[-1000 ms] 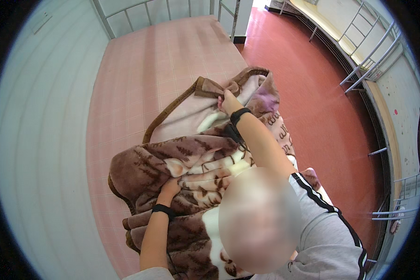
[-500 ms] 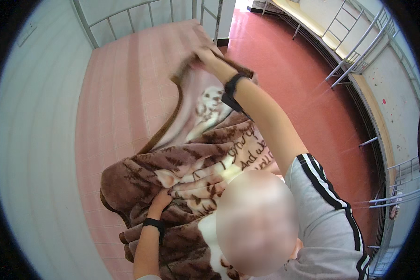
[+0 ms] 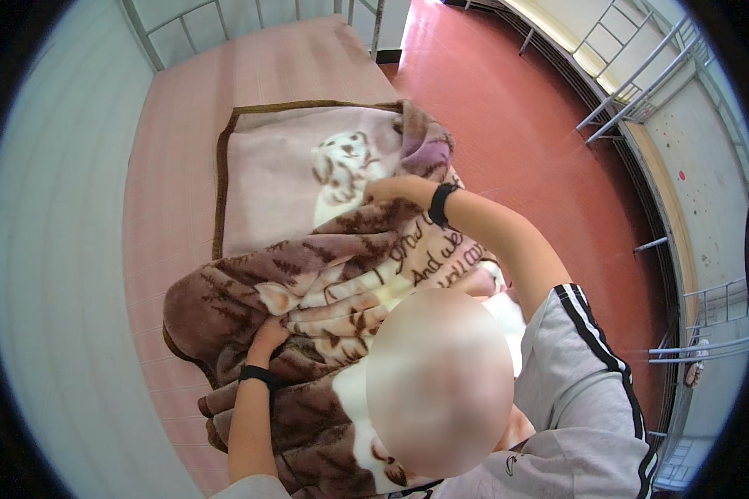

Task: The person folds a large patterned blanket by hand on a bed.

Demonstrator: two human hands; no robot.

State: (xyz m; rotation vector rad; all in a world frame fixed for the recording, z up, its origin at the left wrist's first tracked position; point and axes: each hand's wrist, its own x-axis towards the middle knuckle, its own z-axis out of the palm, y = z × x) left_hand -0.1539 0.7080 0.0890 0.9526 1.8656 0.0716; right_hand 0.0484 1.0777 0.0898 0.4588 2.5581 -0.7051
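Note:
A plush brown, cream and pink blanket (image 3: pixel 216 303) with printed animals and lettering lies rumpled over the bed's pink checked sheet (image 3: pixel 175 141). Its far part is spread flat, showing a pale dog print inside a brown border. My left hand (image 3: pixel 270 333) has its fingers closed on a brown fold at the near left. My right hand (image 3: pixel 383 189) reaches across to the middle of the blanket, fingers curled into the fabric beside the dog print, partly hidden by it. Each wrist wears a black band. A blurred oval hides part of the near blanket.
A white wall (image 3: pixel 58 249) borders the bed on the left, a metal rail (image 3: pixel 187 33) its head. To the right lie a red floor (image 3: pixel 524 133) and metal bunk frames with ladders (image 3: pixel 607 58) along the far wall, with a wooden board (image 3: pixel 657 191).
My right hand swung up toward the bed's head with the blanket corner and has come back down. The far part of the blanket now lies flatter and wider. My left hand stays on its fold.

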